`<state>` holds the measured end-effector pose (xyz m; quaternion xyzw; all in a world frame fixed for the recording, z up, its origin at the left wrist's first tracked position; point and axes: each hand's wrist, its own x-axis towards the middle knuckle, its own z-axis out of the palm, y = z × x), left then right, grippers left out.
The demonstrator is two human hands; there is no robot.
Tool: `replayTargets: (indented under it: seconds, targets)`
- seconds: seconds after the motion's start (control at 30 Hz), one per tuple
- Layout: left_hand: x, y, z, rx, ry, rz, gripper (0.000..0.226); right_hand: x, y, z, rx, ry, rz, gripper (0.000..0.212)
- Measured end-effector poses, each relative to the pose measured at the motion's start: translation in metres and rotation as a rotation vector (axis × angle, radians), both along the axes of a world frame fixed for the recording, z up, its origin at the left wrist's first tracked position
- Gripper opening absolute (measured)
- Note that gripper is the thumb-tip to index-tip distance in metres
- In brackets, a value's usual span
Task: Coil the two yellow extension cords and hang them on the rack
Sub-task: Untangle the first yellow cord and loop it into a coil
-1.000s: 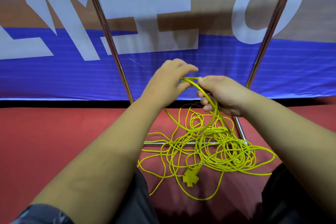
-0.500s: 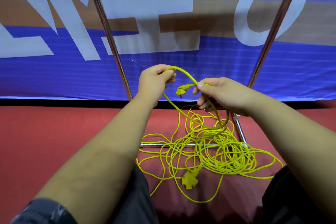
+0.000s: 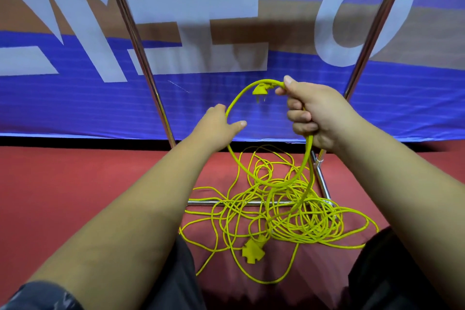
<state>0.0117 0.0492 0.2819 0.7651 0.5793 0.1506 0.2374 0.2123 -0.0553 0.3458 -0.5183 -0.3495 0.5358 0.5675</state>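
A tangled heap of yellow extension cord (image 3: 284,214) lies on the red floor between my legs, with a yellow multi-way socket (image 3: 253,248) at its near side. My right hand (image 3: 314,116) is shut on a thicker yellow cord that forms one round loop (image 3: 232,158) in the air; the loop's yellow plug (image 3: 260,90) hangs beside my thumb. My left hand (image 3: 219,123) rests against the loop's left side, the cord running across the palm with the thumb out and the fingers loosely around it. The rack's metal poles (image 3: 141,58) rise behind.
A second slanted pole (image 3: 372,33) stands at the right, and the rack's low base bars (image 3: 319,176) lie under the cord heap. A blue, brown and white banner (image 3: 75,98) closes off the space behind. Red carpet (image 3: 63,196) spreads to the left.
My right hand rose with the plug end and the loop opened wide. My left hand slid down and left along the cord, from the top of the loop to its left side.
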Motion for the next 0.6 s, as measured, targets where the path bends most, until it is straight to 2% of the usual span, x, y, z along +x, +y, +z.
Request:
replayTargets:
  seconds: [0.07, 0.13, 0.17, 0.23, 0.3, 0.37, 0.5, 0.6]
  targets:
    - [0.016, -0.016, 0.000, 0.048, 0.091, 0.050, 0.061, 0.003, 0.003, -0.004, -0.007, 0.001, -0.061, 0.028]
    - [0.028, -0.030, -0.002, 0.093, 0.094, 0.010, 0.048, 0.006, 0.004, -0.008, -0.026, -0.002, -0.112, 0.025]
    - [0.032, -0.035, -0.003, 0.059, 0.054, -0.074, 0.037, 0.008, 0.005, -0.010, -0.033, -0.008, -0.135, 0.024]
    - [0.041, -0.046, -0.006, -0.170, -0.070, -0.329, 0.028, 0.010, 0.005, -0.012, -0.035, -0.043, -0.173, 0.021]
    - [0.048, -0.062, -0.009, -0.452, -0.183, -0.582, 0.042, 0.012, 0.005, -0.013, -0.034, -0.100, -0.200, 0.020]
    - [0.057, -0.078, -0.015, -0.581, -0.298, -0.702, 0.042, 0.013, 0.005, -0.014, -0.040, -0.127, -0.225, 0.023]
    - [0.076, -0.096, -0.033, -0.443, -0.432, -0.640, 0.013, 0.017, 0.005, -0.016, -0.069, -0.150, -0.254, 0.026]
    - [0.081, -0.102, -0.037, -0.460, -0.466, -0.597, 0.013, 0.020, 0.005, -0.020, -0.104, -0.238, -0.248, 0.030]
